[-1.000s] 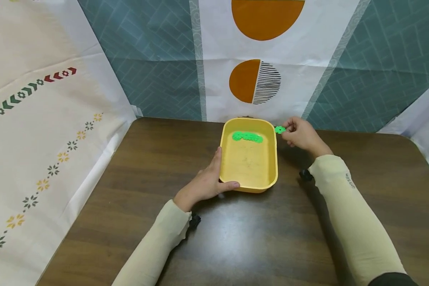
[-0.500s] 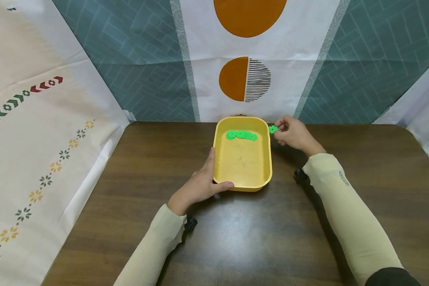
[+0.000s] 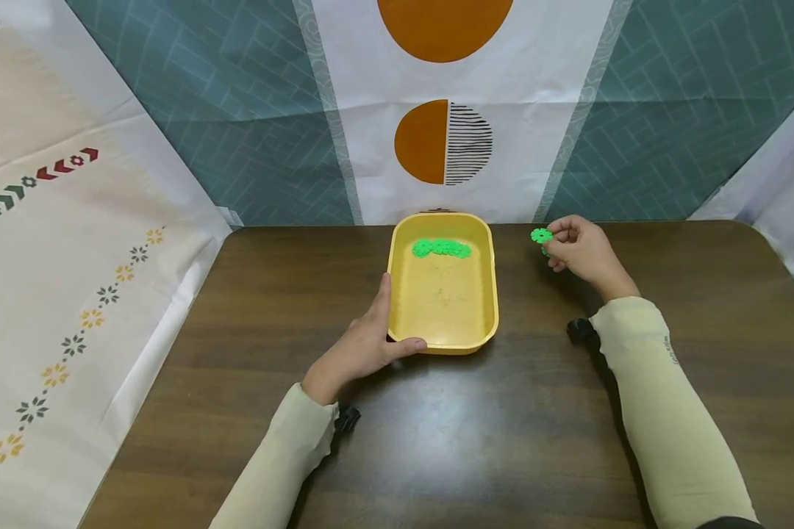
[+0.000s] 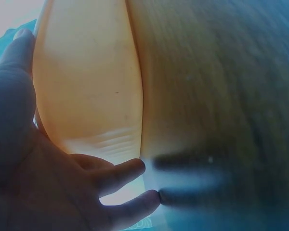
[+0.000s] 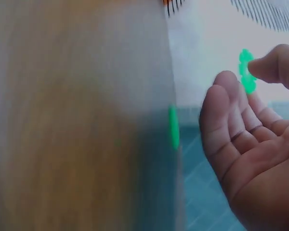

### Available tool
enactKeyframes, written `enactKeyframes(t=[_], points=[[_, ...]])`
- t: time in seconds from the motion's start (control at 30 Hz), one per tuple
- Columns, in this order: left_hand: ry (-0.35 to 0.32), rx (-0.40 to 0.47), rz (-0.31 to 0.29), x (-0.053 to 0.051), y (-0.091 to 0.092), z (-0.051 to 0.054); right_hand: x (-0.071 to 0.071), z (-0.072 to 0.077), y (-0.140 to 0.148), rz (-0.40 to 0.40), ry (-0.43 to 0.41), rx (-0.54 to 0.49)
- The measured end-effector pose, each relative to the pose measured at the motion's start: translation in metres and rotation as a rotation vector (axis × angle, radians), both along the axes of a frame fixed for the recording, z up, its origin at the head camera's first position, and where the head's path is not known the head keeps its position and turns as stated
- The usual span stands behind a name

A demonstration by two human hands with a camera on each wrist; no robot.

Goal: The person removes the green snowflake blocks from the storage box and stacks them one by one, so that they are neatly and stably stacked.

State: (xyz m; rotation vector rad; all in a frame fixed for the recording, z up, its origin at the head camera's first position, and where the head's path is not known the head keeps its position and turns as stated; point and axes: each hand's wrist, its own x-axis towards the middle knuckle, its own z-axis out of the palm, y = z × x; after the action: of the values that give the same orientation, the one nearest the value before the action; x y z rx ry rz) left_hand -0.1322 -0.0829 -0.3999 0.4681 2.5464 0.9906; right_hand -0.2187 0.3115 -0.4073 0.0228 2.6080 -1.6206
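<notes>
My left hand [image 3: 357, 342] rests at the near left corner of a yellow plastic tray [image 3: 443, 308]. Its thumb lies at the near rim, and the spread, fairly straight fingers lie along the left side. In the left wrist view, fingertips [image 4: 135, 166] reach down beside the tray wall [image 4: 89, 72]. To the right of the tray, my right hand [image 3: 585, 253] pinches a green snowflake disc [image 3: 540, 235] between thumb and fingers. The right wrist view shows that disc [image 5: 247, 72] behind the thumb tip, and a second green disc [image 5: 173, 127] below, near the table surface.
Several overlapping green discs [image 3: 440, 248] lie in a row at the tray's far end. The brown wooden table [image 3: 437, 433] ends at the back against a patterned cloth [image 3: 344, 169]. A white embroidered cloth [image 3: 106, 242] hangs along the left.
My right hand has moved away from the tray's far right rim to the right, with the green disc. The left hand stays at the tray corner. The head view has shifted slightly.
</notes>
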Motion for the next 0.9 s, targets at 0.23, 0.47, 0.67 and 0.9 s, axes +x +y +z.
enactKeyframes(t=[0.23,0.47,0.67,0.9], points=[[0.007,0.014,0.004,0.003,-0.005,-0.002,0.003,-0.015,0.022,-0.015,-0.041,0.039],[0.012,0.013,0.005,0.004,-0.007,-0.003,-0.001,-0.018,0.025,0.011,-0.052,0.114],[0.017,0.015,-0.003,0.002,-0.005,-0.003,-0.004,-0.017,0.025,0.027,-0.073,0.151],[0.019,0.016,-0.011,-0.001,-0.001,-0.002,-0.007,-0.019,0.031,0.034,-0.089,0.16]])
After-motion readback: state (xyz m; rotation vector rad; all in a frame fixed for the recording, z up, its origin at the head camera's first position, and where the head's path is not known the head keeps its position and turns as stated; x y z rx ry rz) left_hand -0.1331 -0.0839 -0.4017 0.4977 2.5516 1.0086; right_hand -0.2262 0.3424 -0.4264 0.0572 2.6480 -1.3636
